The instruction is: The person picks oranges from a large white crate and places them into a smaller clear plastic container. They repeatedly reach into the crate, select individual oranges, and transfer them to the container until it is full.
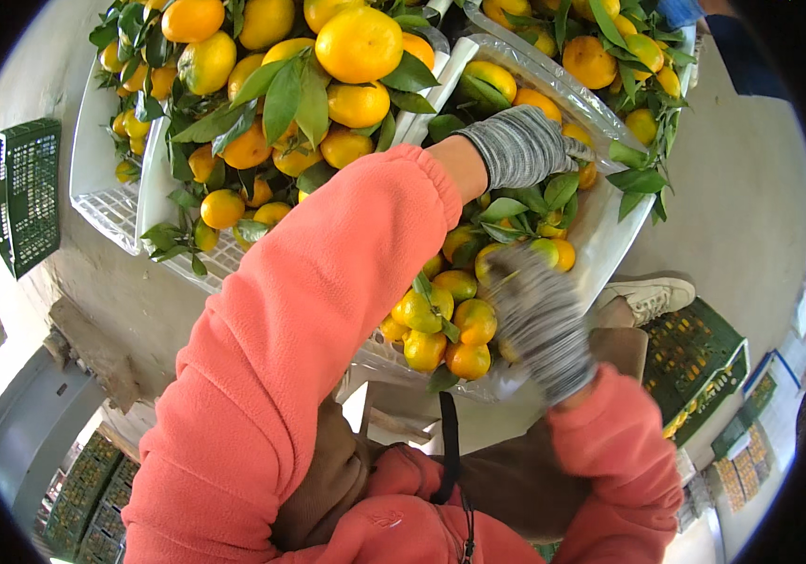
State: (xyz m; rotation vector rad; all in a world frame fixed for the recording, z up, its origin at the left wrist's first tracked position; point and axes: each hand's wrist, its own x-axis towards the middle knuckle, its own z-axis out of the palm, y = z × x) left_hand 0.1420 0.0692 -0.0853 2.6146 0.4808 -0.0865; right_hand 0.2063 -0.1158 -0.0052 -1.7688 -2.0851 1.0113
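Note:
My left hand [522, 148], in a grey knit glove, reaches over a white plastic-lined crate [604, 233] of leafy mandarins. Its fingers point right beside the fruit and leaves; their grip is hidden. Closer to my body, my right hand [537, 310] wears a similar glove and is blurred by motion. It is over the right side of a cluster of yellow-orange mandarins [438, 317], and whether it grips one cannot be made out. Green leaves [522, 208] and more fruit lie between the two hands. My left forearm covers part of the crates.
Another crate heaped with mandarins [290, 151] stands to the left. Further fruit [589, 62] fills a crate at the upper right, near dark blue cloth [755, 53]. A green crate [28, 194] stands far left. At right are a pale sneaker [656, 296] and a green fruit crate [695, 352].

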